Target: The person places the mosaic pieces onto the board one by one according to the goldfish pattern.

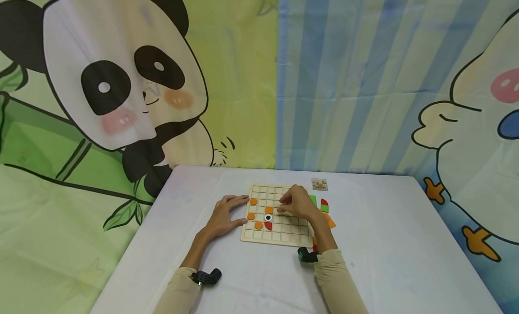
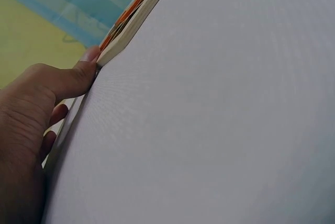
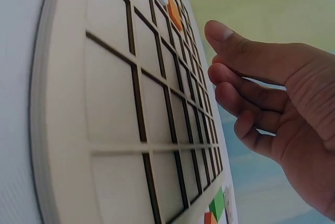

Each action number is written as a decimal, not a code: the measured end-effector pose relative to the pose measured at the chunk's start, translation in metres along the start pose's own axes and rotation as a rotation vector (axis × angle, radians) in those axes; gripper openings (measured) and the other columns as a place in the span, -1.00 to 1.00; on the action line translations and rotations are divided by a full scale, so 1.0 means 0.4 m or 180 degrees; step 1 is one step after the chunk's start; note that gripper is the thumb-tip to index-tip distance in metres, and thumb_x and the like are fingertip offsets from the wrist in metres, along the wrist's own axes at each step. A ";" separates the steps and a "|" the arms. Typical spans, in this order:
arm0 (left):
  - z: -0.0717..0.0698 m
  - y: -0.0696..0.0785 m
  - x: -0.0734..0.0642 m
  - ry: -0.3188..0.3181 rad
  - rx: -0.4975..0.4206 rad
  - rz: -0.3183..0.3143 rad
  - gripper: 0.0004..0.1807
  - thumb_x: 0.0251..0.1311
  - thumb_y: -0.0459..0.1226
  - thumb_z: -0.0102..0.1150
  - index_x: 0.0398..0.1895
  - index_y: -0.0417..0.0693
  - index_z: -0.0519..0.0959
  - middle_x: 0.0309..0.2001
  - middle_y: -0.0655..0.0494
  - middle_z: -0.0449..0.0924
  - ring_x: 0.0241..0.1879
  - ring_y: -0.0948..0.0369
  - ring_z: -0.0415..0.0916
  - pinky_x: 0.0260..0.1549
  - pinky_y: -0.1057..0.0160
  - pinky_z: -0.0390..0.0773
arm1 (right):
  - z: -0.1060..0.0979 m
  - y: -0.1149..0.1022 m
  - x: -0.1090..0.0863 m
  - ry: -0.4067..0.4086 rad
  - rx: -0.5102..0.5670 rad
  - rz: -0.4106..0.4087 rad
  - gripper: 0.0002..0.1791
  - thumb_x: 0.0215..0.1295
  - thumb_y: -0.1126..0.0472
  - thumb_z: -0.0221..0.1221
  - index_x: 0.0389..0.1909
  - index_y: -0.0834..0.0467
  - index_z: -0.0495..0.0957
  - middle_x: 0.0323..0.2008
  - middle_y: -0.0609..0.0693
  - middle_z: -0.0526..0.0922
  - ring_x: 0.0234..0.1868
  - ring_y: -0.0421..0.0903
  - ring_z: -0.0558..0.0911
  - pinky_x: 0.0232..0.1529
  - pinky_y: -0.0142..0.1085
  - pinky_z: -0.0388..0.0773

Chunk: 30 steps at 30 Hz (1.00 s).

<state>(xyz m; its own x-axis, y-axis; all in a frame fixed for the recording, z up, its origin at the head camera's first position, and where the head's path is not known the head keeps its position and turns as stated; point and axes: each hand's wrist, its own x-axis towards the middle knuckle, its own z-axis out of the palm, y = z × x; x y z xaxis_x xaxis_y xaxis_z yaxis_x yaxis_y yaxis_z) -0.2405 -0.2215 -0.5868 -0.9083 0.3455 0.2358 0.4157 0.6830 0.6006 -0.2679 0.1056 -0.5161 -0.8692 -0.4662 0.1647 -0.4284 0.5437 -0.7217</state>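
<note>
A pale wooden grid board (image 1: 284,237) lies on the table. On its left part sit several orange discs (image 1: 258,225), an orange square (image 1: 269,210), a white disc with a black centre (image 1: 268,218) and a red quarter-round piece (image 1: 268,225). My left hand (image 1: 220,218) rests at the board's left edge, thumb and fingers spread along it. Over the board, right of the orange square, hovers my right hand (image 1: 297,202). In the right wrist view its fingers (image 3: 246,85) are loosely bent, the thumb is near the index finger, and no piece shows between them.
Beyond the board's right side lie a green piece (image 1: 313,200), red and green pieces (image 1: 325,206) and orange pieces (image 1: 330,221). A small patterned card (image 1: 319,184) lies at the back. Printed curtains (image 1: 344,79) stand behind the white table (image 1: 397,242).
</note>
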 end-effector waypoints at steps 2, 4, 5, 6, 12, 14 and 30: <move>0.000 -0.001 0.000 -0.0022 -0.0001 -0.0022 -0.17 0.23 -0.01 0.61 0.58 0.24 0.52 0.59 0.29 0.48 0.53 0.01 0.35 0.49 -0.26 0.23 | -0.009 0.007 -0.005 0.0028 -0.0005 0.0040 -0.70 0.18 0.29 0.61 -0.14 0.38 0.84 -0.30 0.14 0.87 -0.36 -0.13 0.78 -0.27 -0.25 0.76; -0.001 -0.002 0.000 -0.0022 0.0009 -0.0025 -0.17 0.22 -0.01 0.62 0.58 0.25 0.52 0.59 0.29 0.48 0.53 0.01 0.35 0.49 -0.27 0.24 | -0.019 0.011 -0.011 0.0059 -0.0039 0.0089 -0.70 0.17 0.28 0.61 -0.15 0.39 0.84 -0.29 0.15 0.87 -0.38 -0.13 0.77 -0.29 -0.26 0.75; -0.001 -0.002 0.000 -0.0016 0.0012 -0.0024 -0.17 0.22 -0.01 0.62 0.58 0.25 0.52 0.59 0.29 0.48 0.53 0.01 0.35 0.49 -0.27 0.24 | -0.023 0.014 -0.013 0.0074 -0.0065 0.0105 -0.70 0.17 0.28 0.61 -0.15 0.38 0.84 -0.29 0.14 0.87 -0.38 -0.13 0.77 -0.30 -0.27 0.74; -0.001 -0.002 0.000 -0.0012 0.0012 -0.0023 -0.17 0.22 -0.02 0.62 0.58 0.25 0.52 0.59 0.29 0.48 0.53 0.00 0.36 0.49 -0.27 0.24 | -0.027 0.016 -0.016 0.0087 -0.0085 0.0118 -0.70 0.17 0.28 0.62 -0.16 0.38 0.84 -0.29 0.14 0.87 -0.39 -0.14 0.76 -0.30 -0.27 0.74; 0.001 -0.002 0.000 -0.0010 0.0018 -0.0042 -0.16 0.22 -0.01 0.62 0.58 0.27 0.51 0.59 0.32 0.47 0.53 0.03 0.35 0.50 -0.25 0.24 | -0.052 0.023 -0.031 0.0168 -0.0165 0.0240 -0.71 0.15 0.27 0.63 -0.17 0.36 0.85 -0.32 0.12 0.87 -0.39 -0.13 0.76 -0.29 -0.24 0.74; 0.002 -0.004 0.001 -0.0014 0.0024 -0.0050 -0.16 0.22 0.01 0.61 0.59 0.27 0.51 0.60 0.33 0.47 0.53 0.03 0.34 0.50 -0.24 0.24 | -0.059 0.026 -0.036 0.0176 -0.0178 0.0287 -0.71 0.16 0.26 0.62 -0.17 0.36 0.85 -0.30 0.12 0.87 -0.38 -0.12 0.76 -0.27 -0.21 0.75; 0.003 -0.001 0.003 -0.0034 -0.0009 -0.0112 -0.16 0.22 0.00 0.62 0.58 0.28 0.51 0.60 0.32 0.47 0.54 0.03 0.33 0.51 -0.25 0.22 | -0.122 0.085 -0.089 0.0425 -0.0307 0.0477 -0.68 0.20 0.25 0.60 -0.14 0.40 0.82 -0.23 0.21 0.83 -0.30 -0.01 0.77 -0.22 -0.13 0.77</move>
<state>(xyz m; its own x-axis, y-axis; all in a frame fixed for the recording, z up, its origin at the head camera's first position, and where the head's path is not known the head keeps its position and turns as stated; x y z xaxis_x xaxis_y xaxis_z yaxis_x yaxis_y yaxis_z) -0.2415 -0.2206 -0.5878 -0.9218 0.3282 0.2064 0.3834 0.6930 0.6105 -0.2635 0.1748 -0.5138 -0.9472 -0.2821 0.1527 -0.3081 0.6672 -0.6782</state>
